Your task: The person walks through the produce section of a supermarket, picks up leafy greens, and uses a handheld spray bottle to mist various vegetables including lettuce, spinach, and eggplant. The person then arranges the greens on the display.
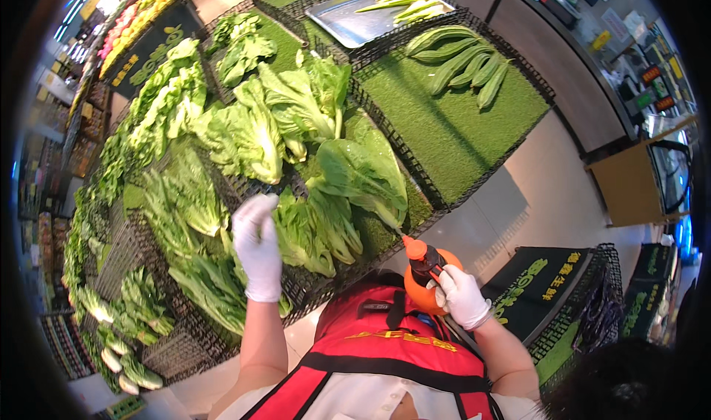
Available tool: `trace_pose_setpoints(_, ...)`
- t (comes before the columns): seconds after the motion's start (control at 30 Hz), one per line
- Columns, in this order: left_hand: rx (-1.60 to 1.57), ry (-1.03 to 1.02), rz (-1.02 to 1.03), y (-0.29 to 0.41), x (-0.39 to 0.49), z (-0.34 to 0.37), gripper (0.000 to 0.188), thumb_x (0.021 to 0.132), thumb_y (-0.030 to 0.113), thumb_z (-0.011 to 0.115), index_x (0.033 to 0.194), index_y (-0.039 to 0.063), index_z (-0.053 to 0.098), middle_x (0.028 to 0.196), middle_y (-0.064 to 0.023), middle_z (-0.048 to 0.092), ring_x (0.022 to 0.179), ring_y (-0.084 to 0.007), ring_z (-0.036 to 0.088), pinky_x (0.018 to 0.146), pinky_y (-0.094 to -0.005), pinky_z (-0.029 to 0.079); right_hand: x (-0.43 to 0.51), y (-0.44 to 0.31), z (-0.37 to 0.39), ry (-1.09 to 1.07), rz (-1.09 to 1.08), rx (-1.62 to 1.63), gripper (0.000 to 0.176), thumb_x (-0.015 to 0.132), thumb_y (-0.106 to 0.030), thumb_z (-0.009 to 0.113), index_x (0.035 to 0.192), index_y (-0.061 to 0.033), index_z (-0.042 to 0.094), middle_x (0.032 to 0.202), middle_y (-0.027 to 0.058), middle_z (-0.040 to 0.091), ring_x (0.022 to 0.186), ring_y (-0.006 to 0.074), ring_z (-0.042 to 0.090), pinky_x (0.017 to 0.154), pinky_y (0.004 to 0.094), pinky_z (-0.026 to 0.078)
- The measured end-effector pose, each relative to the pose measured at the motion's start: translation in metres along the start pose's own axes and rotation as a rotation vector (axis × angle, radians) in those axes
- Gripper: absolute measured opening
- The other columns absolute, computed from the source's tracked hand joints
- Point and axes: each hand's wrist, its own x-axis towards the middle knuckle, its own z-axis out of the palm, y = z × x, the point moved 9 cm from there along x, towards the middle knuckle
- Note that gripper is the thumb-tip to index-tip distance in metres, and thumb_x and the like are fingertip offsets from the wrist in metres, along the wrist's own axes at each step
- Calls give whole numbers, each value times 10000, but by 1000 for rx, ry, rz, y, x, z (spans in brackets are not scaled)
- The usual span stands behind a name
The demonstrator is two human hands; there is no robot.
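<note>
My right hand [462, 298], in a white glove, grips the black handle of an orange pump sprayer [414, 286]. The sprayer's nozzle points up toward a broad lettuce leaf [366, 170] at the front of the display. My left hand [257, 250], also gloved, hovers over the greens with loosely curled fingers and nothing visible in it. To its right lies a bunch of leafy greens [319, 228]; to its left are long-leaved lettuces [194, 198]. Pale green heads of lettuce [244, 134] rest beyond the fingers.
Ridged gourds [466, 59] lie on green turf [444, 125] at the right, behind black mesh dividers. Past them a metal tray [350, 20] holds pale vegetables. Bok choy [130, 364] sits at lower left. A cardboard box [633, 181] and another crate stand to the right.
</note>
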Motion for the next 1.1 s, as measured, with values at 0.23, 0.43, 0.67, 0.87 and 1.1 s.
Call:
trace_pose_setpoints(0.23,-3,111,-16,31,10,-38,285,873,-94,573,1074,64,700,1118,-72,631,1072,-185,582,974,-298,433,8,8,37,-137,-291,-357,201,960,-228,495,885,-46,540,679,229,600,670,438,599,625,540,448)
trace_pose_setpoints(0.43,142,-196,143,75,16,5,348,854,-106,577,1119,87,694,1100,-98,657,1031,-225,621,928,-303,480,5,13,39,-231,-322,-143,201,973,-208,478,876,-35,511,678,189,605,618,361,617,562,448,458)
trace_pose_setpoints(0.67,307,-516,175,35,-24,149,463,859,97,636,1305,207,584,1132,-122,642,1037,-293,616,893,-370,507,-26,35,-6,-21,-281,331,296,1011,-275,484,948,-17,615,561,7,525,468,75,463,464,246,355)
trace_pose_setpoints(0.87,522,-589,300,-3,-71,263,887,715,165,783,1477,322,358,1261,-157,530,1001,-342,598,849,-419,515,-58,59,-40,99,-390,577,395,986,-351,533,978,41,581,575,10,480,479,67,423,470,230,341)
trace_pose_setpoints(1.1,287,-337,120,-11,-51,233,239,819,132,674,1037,216,721,1003,-96,622,917,-282,630,809,-355,521,-77,100,-78,178,-393,680,236,953,-169,527,956,55,603,564,41,524,453,88,446,445,231,350)
